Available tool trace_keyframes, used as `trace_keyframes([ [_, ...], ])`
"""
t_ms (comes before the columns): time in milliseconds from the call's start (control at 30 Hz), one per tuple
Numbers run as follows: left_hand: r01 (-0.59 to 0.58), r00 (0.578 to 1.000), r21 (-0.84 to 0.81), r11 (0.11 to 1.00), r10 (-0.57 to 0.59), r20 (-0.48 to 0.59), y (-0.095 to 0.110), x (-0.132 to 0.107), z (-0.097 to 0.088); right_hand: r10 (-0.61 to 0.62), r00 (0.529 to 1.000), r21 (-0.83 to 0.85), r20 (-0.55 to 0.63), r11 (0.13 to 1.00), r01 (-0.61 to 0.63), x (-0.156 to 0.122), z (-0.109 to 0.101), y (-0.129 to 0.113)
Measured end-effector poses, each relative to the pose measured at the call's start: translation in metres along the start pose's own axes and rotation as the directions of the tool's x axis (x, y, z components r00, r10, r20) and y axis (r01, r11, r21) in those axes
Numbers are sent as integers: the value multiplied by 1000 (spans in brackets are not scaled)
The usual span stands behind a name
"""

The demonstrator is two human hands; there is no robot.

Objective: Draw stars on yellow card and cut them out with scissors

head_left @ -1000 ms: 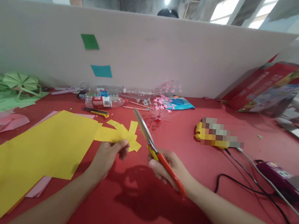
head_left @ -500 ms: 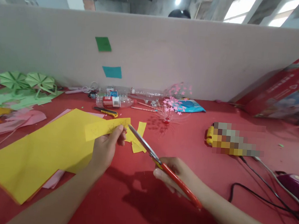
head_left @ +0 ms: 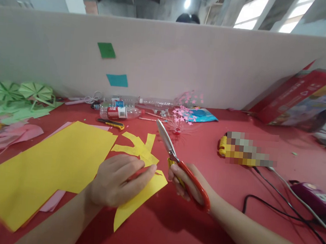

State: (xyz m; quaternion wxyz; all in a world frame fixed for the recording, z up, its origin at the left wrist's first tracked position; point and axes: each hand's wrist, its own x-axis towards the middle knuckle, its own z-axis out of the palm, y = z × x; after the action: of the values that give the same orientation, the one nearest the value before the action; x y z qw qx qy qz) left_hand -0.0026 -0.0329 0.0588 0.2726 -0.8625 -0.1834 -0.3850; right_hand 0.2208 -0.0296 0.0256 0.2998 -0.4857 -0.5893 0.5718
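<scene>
Right hand (head_left: 197, 173): scissors (head_left: 172, 153) (left (head_left: 116, 180): 1 strip (head_left: 139, 201)).

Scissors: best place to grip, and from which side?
I'd take the scissors by the red handle, coming from the person's near right: the handle loop slants back that way, while the blades point away to the far left. The right hand holds them at the handle end.

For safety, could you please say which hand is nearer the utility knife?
Left. The left hand is this side of the utility knife; the right hand is farther off, to the right.
</scene>
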Motion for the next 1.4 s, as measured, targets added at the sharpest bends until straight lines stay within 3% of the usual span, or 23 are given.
trace_keyframes([
  [100, 33, 999, -55, 998, -34, -9, 1, -2, 1, -4, 1000, -9, -2, 1000, 4, 0, -1, 1],
  [167, 192, 981, -166, 967, -193, 10, 1, -6, 7, -33, 999, -4, 9, 999, 33, 0, -2, 3],
  [200, 341, 938, -243, 908, -345, 28, 1, -8, 11, -48, 999, -1, 19, 999, 49, -1, -2, 3],
  [233, 492, 863, -331, 805, -502, 61, 1, -10, 17, -62, 998, -3, 32, 998, 62, -2, -3, 3],
  [267, 655, 728, -395, 644, -679, 101, 0, -12, 23, -71, 996, -10, 52, 997, 72, -3, -3, 2],
  [300, 795, 529, -442, 414, -830, 175, -1, -14, 30, -71, 995, -27, 75, 997, 73, -5, -4, 0],
  [333, 856, 314, -491, 164, -918, 241, -3, -16, 36, -57, 993, -55, 105, 997, 63, -6, -3, -2],
  [367, 842, 133, -536, -58, -942, 310, -5, -17, 41, -33, 990, -84, 139, 995, 45, -7, -3, -4],
  [400, 777, -9, -588, -225, -938, 348, -6, -17, 45, 0, 986, -121, 165, 992, 20, -8, -2, -6],
  [433, 700, -84, -629, -337, -914, 397, -8, -18, 47, 36, 981, -157, 189, 988, -6, -9, -1, -9],
  [467, 635, -125, -660, -401, -897, 425, -8, -18, 49, 56, 979, -185, 198, 983, -19, -10, 0, -10],
  [533, 556, -140, -703, -443, -884, 446, -9, -17, 49, 81, 974, -226, 211, 974, -32, -10, 2, -11],
  [667, 521, -116, -744, -419, -898, 425, -6, -15, 47, 126, 974, -258, 190, 963, -74, -8, 2, -9],
  [833, 551, -104, -730, -403, -902, 420, -4, -17, 47, 180, 968, -294, 173, 948, -124, -7, 0, -7],
  [1133, 550, -51, -739, -388, -899, 434, -4, -13, 42, 155, 974, -300, 167, 949, -100, -7, 1, -9],
  [1400, 558, 15, -745, -365, -893, 450, -2, -11, 41, 135, 972, -324, 191, 944, -67, -8, 2, -12],
])
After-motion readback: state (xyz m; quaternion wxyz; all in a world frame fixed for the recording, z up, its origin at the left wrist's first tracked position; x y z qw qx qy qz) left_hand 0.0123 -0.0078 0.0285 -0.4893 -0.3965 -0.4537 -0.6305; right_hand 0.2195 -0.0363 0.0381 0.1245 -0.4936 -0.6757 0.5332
